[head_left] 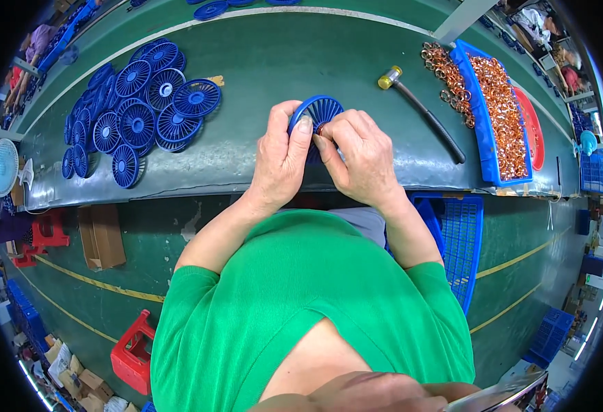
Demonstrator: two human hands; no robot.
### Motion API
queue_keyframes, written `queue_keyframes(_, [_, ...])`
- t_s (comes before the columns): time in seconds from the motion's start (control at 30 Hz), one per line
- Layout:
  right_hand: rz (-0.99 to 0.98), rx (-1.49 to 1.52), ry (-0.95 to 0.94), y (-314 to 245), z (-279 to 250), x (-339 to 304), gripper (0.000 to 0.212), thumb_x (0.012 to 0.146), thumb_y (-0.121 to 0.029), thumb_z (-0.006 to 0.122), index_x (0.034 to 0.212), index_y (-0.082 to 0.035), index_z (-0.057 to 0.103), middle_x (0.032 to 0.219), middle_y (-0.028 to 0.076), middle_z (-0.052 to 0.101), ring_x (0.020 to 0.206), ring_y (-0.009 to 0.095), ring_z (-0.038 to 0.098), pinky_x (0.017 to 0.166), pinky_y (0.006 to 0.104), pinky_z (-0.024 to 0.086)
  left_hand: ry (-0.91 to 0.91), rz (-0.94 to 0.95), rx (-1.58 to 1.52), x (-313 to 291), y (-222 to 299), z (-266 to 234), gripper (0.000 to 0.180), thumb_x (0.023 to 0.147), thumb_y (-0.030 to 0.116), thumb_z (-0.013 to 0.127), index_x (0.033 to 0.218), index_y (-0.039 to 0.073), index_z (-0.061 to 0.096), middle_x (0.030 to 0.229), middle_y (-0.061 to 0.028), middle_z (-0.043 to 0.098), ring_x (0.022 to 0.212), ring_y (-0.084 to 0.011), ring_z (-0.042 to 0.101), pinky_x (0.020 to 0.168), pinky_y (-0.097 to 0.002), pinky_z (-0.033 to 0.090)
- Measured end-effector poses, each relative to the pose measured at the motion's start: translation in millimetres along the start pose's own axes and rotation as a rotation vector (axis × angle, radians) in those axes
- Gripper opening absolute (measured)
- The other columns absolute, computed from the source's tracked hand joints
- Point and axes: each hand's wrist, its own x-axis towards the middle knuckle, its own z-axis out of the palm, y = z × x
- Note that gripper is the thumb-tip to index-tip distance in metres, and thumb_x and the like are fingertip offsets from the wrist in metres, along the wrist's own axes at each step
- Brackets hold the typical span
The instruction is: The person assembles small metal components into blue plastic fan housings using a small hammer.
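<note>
Over the near edge of the green table, my left hand (281, 152) is closed on the rim of a round blue plastic grille (323, 108) with radial ribs. The fingers of my right hand (358, 152) pinch a small copper-coloured ring (320, 128) against the middle of that grille. Part of the ring and the grille's lower half are hidden by my fingers. To the right of my hands lies a hammer (425, 113) with a yellow head and black handle. A pile of similar blue grilles (136, 123) rests on the left of the table.
A blue tray (481, 120) full of copper rings stands at the right, with loose copper rings (445, 69) beside it and a red basin (531, 127) behind. Below the table are a blue crate (461, 233), a cardboard box (102, 237) and a red stool (133, 353).
</note>
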Motion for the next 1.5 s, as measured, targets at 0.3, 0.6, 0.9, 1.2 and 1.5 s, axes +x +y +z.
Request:
queue_keyframes(0.3, [0.024,-0.035,0.237,0.6,-5.4,-6.3,0.015,0.073,-0.007,0.074,0.081,-0.006,0.061,0.079,0.007,0.061,0.07,0.026,0.06,0.062,0.0368,0.047,-0.04,-0.187,-0.265,8.9,-13.3,0.4,0.031,0.102,0.029,0.045,0.114,0.001,0.051,0.098,-0.0052,0.059,0.091,-0.0103,0.054,0.079,-0.0265,0.046])
queue_keyframes(0.6, [0.044,-0.066,-0.071,0.0,-0.8,-10.0,0.01,0.077,-0.006,0.067,0.082,-0.005,0.059,0.079,0.009,0.057,0.071,0.031,0.054,0.062,0.0393,0.045,-0.05,-0.118,-0.039,-0.5,-5.7,5.8,0.028,0.1,0.024,0.047,0.117,0.002,0.05,0.082,-0.0122,0.062,0.073,-0.0179,0.06,0.069,-0.0331,0.049])
queue_keyframes(0.9, [-0.029,-0.078,0.004,-3.7,-22.8,-16.3,0.032,0.071,-0.029,0.077,0.1,-0.017,0.072,0.117,-0.005,0.066,0.128,0.025,0.047,0.108,0.0477,0.028,-0.405,-0.334,-0.421,4.8,17.9,-19.1,0.038,0.098,0.025,0.052,0.124,0.0,0.044,0.107,-0.0044,0.054,0.096,-0.0094,0.05,0.085,-0.0231,0.042])
queue_keyframes(1.2, [0.05,0.682,-0.385,33.8,-46.2,-25.4,0.034,0.078,-0.013,0.071,0.111,-0.004,0.069,0.128,0.017,0.059,0.129,0.037,0.046,0.107,0.0466,0.034,-0.565,-0.226,-0.386,-1.4,14.7,-0.2,0.047,0.088,0.017,0.063,0.126,-0.001,0.042,0.12,-0.0133,0.057,0.112,-0.018,0.054,0.095,-0.0332,0.044])
queue_keyframes(1.5, [0.463,0.096,-0.031,99.9,-80.5,-15.4,0.036,0.086,-0.012,0.066,0.121,-0.006,0.063,0.108,0.005,0.064,0.088,0.011,0.059,0.072,0.023,0.047,-0.319,-0.315,-0.378,7.3,-11.7,28.4,0.042,0.091,0.018,0.062,0.125,0.001,0.043,0.104,-0.0099,0.065,0.095,-0.015,0.063,0.083,-0.0301,0.05])
